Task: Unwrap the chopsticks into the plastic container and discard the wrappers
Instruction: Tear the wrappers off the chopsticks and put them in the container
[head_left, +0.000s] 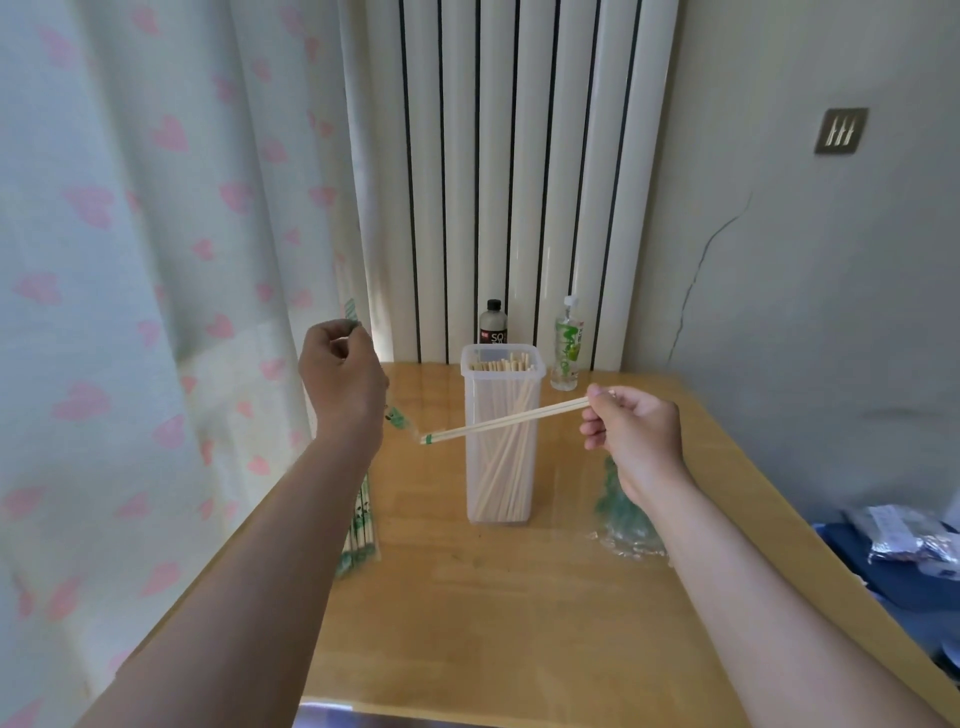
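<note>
- The right hand (631, 426) has its grip narrow, thumb and fingertips pinched on the thick end of a bare pair of chopsticks (504, 421).
- The pair's long axis runs from that grip toward 8 o'clock, nearly level. It crosses in front of the plastic container (475, 467) without clearly touching it.
- The far tips carry a green band. Whether that is print on the sticks or the last bit of wrapper, I cannot tell.
- The left hand (340, 374) is raised at 10 o'clock of the container, fingers curled. Its grip is closed on a clear, green-printed wrapper (397, 418), which trails down behind the wrist and ends just beside the tips.
- The container stands upright at the worktop's (519, 623) centre, already well filled with upright sticks. Its open mouth lies at about 10 o'clock from the right grip, and the right hand is the nearer of the two.
- As I judge it, the sticks must swing from level to upright, tips down, and be lifted above the rim before they drop in.
- The heap of empty wrappers (626, 525) lies at 4 o'clock of the container, partly under the right forearm. The left hand would have to cross over to reach it.
- The still-wrapped bundle (358, 530) lies at 8 o'clock of the container, on the worktop's left edge beside the left forearm.
</note>
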